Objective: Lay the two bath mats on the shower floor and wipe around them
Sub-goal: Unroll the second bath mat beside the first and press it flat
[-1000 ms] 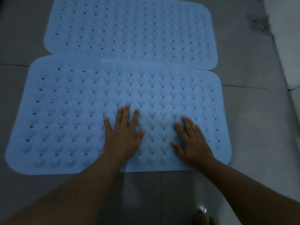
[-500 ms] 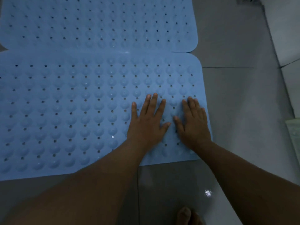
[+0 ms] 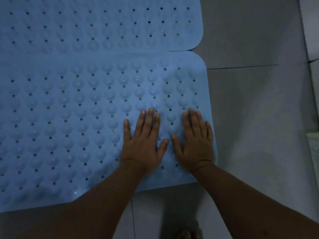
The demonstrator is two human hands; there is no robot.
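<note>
1. Both hands lie flat, palms down, fingers straight and slightly spread, gripping nothing: the left hand (image 3: pixel 144 144) and the right hand (image 3: pixel 196 144) press side by side on the near bath mat (image 3: pixel 69 126).
2. Thumb tips of the two hands nearly meet; whether they touch cannot be told.
3. Under both palms is the right end of the near bath mat, a light blue sheet with rows of round bumps and small holes, lying flat on the shower floor (image 3: pixel 259 118).
4. Just past the right hand's little finger runs the mat's right edge, with its rounded near corner below that wrist.
5. Beyond the fingertips of both hands, the near mat's far edge meets the far bath mat (image 3: pixel 103 23), the same blue and pattern; the two edges touch or slightly overlap along a straight seam, and which lies on top cannot be told.
6. To the right of the right hand, the shower floor shows grey tiles with dark grout lines.
7. Further right of that hand, at the frame's edge, a pale greenish object (image 3: pixel 313 144) is partly cut off and too unclear to identify.
8. Below the wrists, between the forearms, the tip of a bare foot (image 3: pixel 185 234) rests on the tile.
</note>
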